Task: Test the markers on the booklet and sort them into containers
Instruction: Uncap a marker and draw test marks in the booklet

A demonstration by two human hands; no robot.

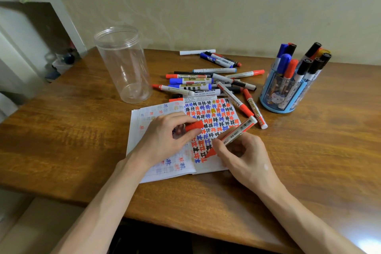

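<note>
Your right hand (245,156) holds the red-tipped white whiteboard marker (237,130), uncapped, fingers and thumb curled round the lower barrel in a writing grip. The tip is down on the right page of the open white booklet (214,115), near the page's lower left, at the end of the rows of red, blue and black test marks. The barrel tilts up and away to the right.

Your left hand (165,138) pinches the red marker cap (194,125) between thumb and fingertips, other fingers curled. The hand lies over the booklet's left page, and the cap points right across the fold.

The booklet lies flat near the front edge of the brown wooden table (72,130). The left page shows faint marks.

Just behind the booklet is a loose pile of whiteboard markers (206,82), capped in red, blue and black and mostly lying crosswise. Two red ones (254,108) lie slanted beside the booklet's right edge.

A clear plastic cylindrical jar (123,64) stands upright, lid off, behind the booklet to the left. A blue round pen holder (282,93) stands to the right, well apart from the jar, with capped markers standing in it, caps up.
</note>
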